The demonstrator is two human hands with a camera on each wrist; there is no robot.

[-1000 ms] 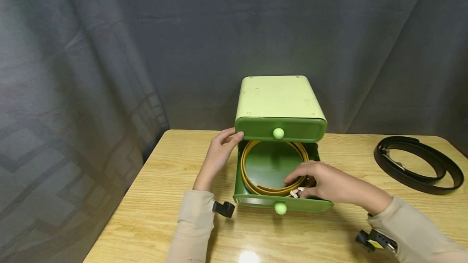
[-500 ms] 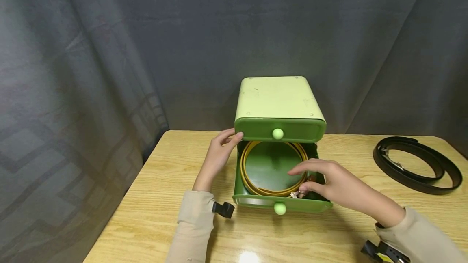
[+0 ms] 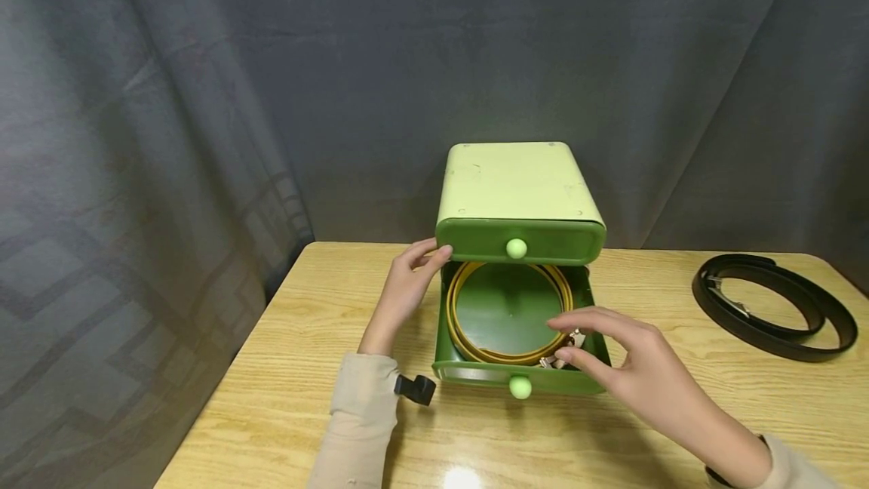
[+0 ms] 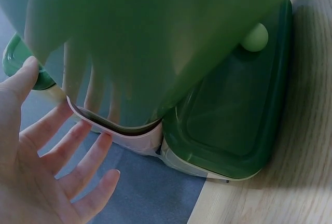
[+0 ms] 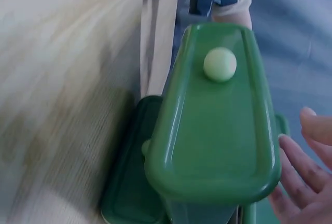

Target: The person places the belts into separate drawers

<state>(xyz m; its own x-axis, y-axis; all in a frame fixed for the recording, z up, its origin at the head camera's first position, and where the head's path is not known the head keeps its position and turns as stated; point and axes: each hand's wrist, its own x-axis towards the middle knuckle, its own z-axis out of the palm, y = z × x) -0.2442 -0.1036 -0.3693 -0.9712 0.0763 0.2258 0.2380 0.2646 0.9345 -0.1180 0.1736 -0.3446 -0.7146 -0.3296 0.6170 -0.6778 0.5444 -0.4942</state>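
A light-green cabinet [image 3: 519, 179] has its top drawer [image 3: 557, 241] closed and the drawer below it [image 3: 475, 374] pulled out. Inside that drawer lies a coiled yellow-brown belt [image 3: 519, 358], its metal buckle [image 3: 546, 361] near the front right corner. My left hand [image 3: 403, 289] rests its fingertips against the cabinet's left front edge, the fingers spread in the left wrist view. Over the drawer's right side, my right hand [image 3: 645, 376] has thumb and fingers apart, with nothing between them, beside the buckle end. The right wrist view shows the pulled-out drawer's front and knob [image 5: 220, 64].
A black belt [image 3: 831, 323] lies coiled on the wooden table [image 3: 285, 391], to the right of the cabinet. Another closed drawer [image 4: 223, 125] sits beneath the pulled-out one. A grey curtain [image 3: 407, 59] hangs behind the table.
My right hand has let go of the belt's buckle end and drawn back to the right and toward me, its fingers spreading. The left hand stays at the cabinet.
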